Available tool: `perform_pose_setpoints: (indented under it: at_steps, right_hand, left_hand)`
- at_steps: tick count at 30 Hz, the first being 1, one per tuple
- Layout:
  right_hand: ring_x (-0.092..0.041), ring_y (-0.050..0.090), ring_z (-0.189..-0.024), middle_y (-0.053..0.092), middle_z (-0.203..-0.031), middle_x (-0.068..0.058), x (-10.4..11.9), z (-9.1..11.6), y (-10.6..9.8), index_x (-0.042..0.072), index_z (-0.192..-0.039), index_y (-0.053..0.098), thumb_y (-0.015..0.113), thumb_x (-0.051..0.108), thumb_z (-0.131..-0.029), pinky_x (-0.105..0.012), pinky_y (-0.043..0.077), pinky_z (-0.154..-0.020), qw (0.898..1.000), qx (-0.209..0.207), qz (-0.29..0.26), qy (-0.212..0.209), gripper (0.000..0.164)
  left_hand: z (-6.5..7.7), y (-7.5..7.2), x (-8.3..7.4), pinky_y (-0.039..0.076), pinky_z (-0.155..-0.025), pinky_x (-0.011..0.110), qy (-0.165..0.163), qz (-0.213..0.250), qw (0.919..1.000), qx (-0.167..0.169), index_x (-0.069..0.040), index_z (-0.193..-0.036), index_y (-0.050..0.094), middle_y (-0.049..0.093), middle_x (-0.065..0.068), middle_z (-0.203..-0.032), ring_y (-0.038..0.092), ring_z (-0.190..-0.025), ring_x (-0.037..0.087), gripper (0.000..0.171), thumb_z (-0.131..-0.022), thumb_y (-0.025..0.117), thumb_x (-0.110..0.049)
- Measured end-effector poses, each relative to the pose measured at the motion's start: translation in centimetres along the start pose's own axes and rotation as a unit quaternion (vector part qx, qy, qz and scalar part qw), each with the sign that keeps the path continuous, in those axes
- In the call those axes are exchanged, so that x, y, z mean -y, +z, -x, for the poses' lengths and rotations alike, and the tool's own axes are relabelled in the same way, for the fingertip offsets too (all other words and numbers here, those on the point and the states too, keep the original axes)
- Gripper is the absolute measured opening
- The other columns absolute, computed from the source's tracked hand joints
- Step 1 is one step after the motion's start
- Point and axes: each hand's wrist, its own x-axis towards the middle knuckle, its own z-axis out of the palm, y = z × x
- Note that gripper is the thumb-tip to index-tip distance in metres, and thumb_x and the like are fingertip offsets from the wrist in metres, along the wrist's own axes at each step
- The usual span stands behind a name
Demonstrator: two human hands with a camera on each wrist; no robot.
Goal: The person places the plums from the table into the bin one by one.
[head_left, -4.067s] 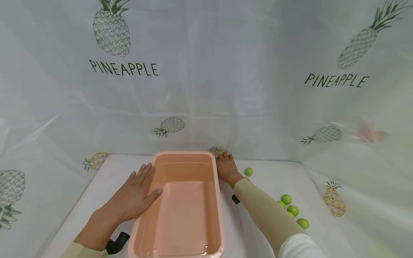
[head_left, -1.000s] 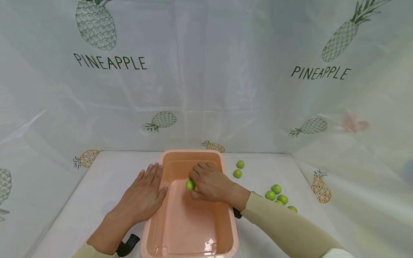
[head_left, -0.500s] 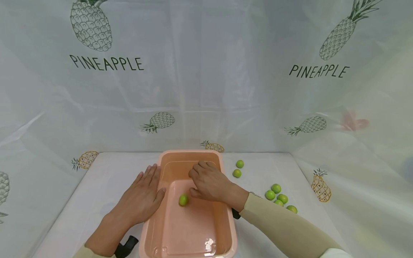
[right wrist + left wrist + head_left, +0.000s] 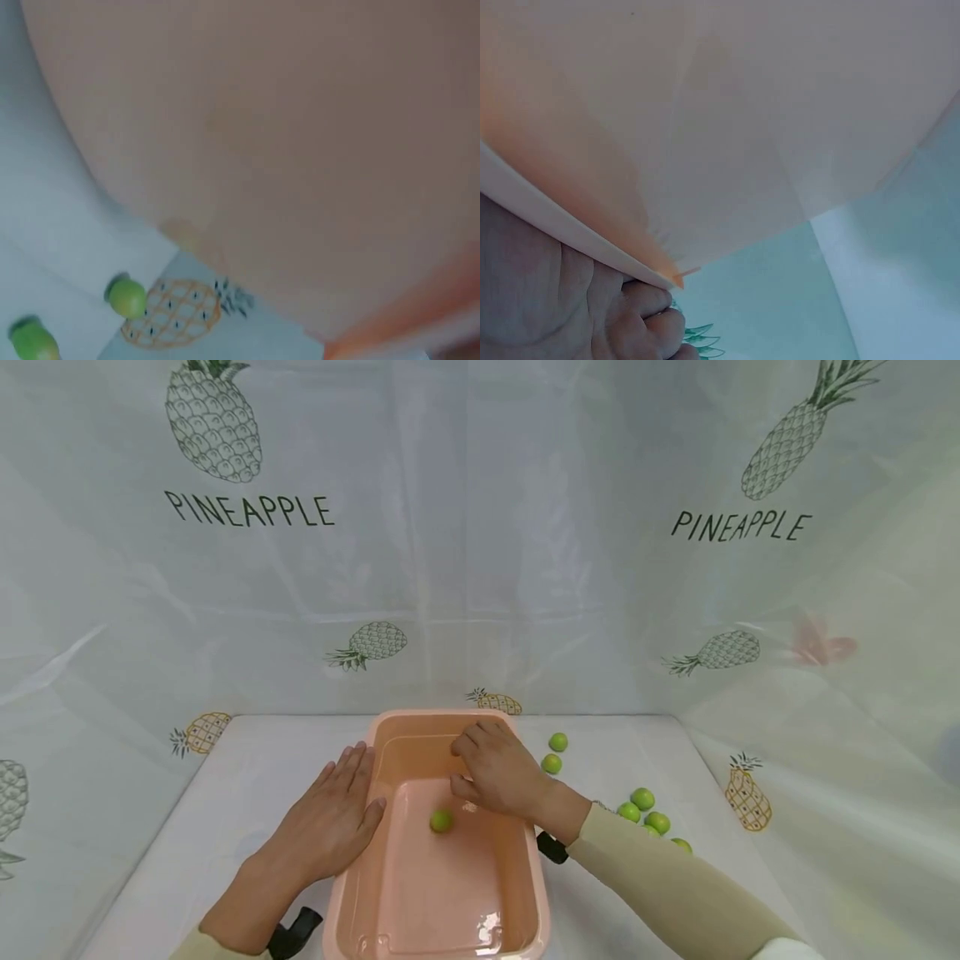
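A pink plastic basin (image 4: pixel 438 885) stands lengthwise on the table. One green lime (image 4: pixel 441 820) lies on its floor, toward the far end. My left hand (image 4: pixel 326 822) rests along the basin's left rim with its fingers straight; the left wrist view has the palm (image 4: pixel 547 292) right against the basin's wall (image 4: pixel 705 112). Above the far right part of the basin is my right hand (image 4: pixel 498 772), its fingers loosely bent and holding nothing, up and to the right of the lime. In the right wrist view the basin's side (image 4: pixel 262 150) takes up most of the picture.
Two limes (image 4: pixel 555 753) lie just right of the basin's far end. Farther right is a cluster of several limes (image 4: pixel 642 810), partly hidden by the right sleeve. A pineapple-print sheet (image 4: pixel 480 568) hangs behind the white table (image 4: pixel 262 777).
My right hand came from beyond the basin's right side with a lime, then let it go inside. The lime rolled left, then slightly back right; the hand has shifted right. The left hand stayed.
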Motion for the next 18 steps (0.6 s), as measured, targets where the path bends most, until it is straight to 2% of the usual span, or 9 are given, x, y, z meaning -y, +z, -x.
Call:
perform_pose_setpoints:
  at_steps: [5,8,13,16,18]
  right_hand:
    - [-0.026,0.057,-0.089,0.068,-0.098,-0.006,-3.9,0.0,-1.2,0.006,-0.104,0.069,0.068,0.023,-0.093,-0.040,0.050,-0.078,0.999,-0.024,-0.007,0.049,0.021]
    - [-0.027,0.056,-0.086,0.068,-0.096,-0.008,-6.9,0.4,-1.1,0.004,-0.103,0.069,0.066,0.020,-0.094,-0.041,0.048,-0.075,0.995,-0.031,-0.011,0.094,0.019]
    - [-0.031,0.058,-0.092,0.069,-0.101,-0.012,-10.7,1.6,0.5,0.002,-0.107,0.071,0.065,0.020,-0.096,-0.048,0.050,-0.079,0.981,0.022,-0.008,0.193,0.022]
    - [-0.036,0.060,-0.101,0.070,-0.109,-0.015,-11.8,2.1,1.8,0.001,-0.113,0.070,0.068,0.022,-0.097,-0.054,0.052,-0.086,0.973,0.061,0.002,0.221,0.026]
    - [-0.037,0.061,-0.106,0.070,-0.113,-0.016,-12.4,2.4,2.9,0.001,-0.116,0.069,0.070,0.024,-0.098,-0.056,0.052,-0.089,0.971,0.085,0.016,0.222,0.029]
  left_hand:
    - [0.0,-0.1,0.0,0.032,-0.124,0.062,-0.003,0.004,1.0000,0.000,0.013,-0.159,0.032,0.033,0.033,-0.166,0.032,-0.155,0.049,0.069,-0.109,0.051,-0.029]
    - [0.0,-0.2,-0.1,0.033,-0.124,0.062,-0.006,0.006,1.0000,0.000,0.014,-0.159,0.032,0.033,0.033,-0.165,0.032,-0.155,0.050,0.069,-0.108,0.053,-0.028]
    - [-0.1,-0.2,-0.2,0.032,-0.124,0.063,-0.011,0.012,0.9998,0.008,0.014,-0.159,0.031,0.032,0.033,-0.166,0.031,-0.155,0.049,0.070,-0.108,0.053,-0.029]
    - [0.1,-0.2,-0.3,0.032,-0.124,0.063,-0.013,0.014,0.9997,0.016,0.013,-0.160,0.030,0.031,0.033,-0.167,0.030,-0.156,0.049,0.070,-0.109,0.053,-0.030]
    - [0.2,-0.3,-0.3,0.032,-0.124,0.063,-0.015,0.016,0.9996,0.018,0.013,-0.160,0.030,0.030,0.033,-0.167,0.030,-0.156,0.049,0.071,-0.109,0.053,-0.030]
